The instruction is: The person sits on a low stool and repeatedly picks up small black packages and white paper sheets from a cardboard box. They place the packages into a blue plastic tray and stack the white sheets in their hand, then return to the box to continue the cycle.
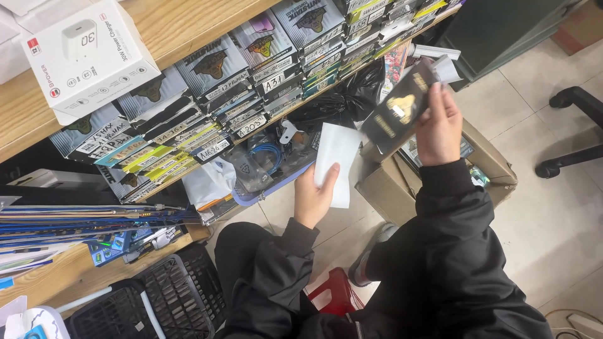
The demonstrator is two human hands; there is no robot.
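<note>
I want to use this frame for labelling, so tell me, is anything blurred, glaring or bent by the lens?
Head view: even indoor light, soft shadows. The white paper in the left hand is bright, nearly washed out. The black-and-gold packet in the right hand is slightly motion-blurred. The wooden shelf edge bows a little from the wide lens.

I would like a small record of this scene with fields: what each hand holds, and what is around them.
Left hand: holds a white flat sleeve, thumb on top
Right hand: holds a black flat package with a gold print, tilted
Behind hands: wooden shelf with rows of flat packages
Below right hand: open cardboard box
Floor: light tiles, red stool
</note>
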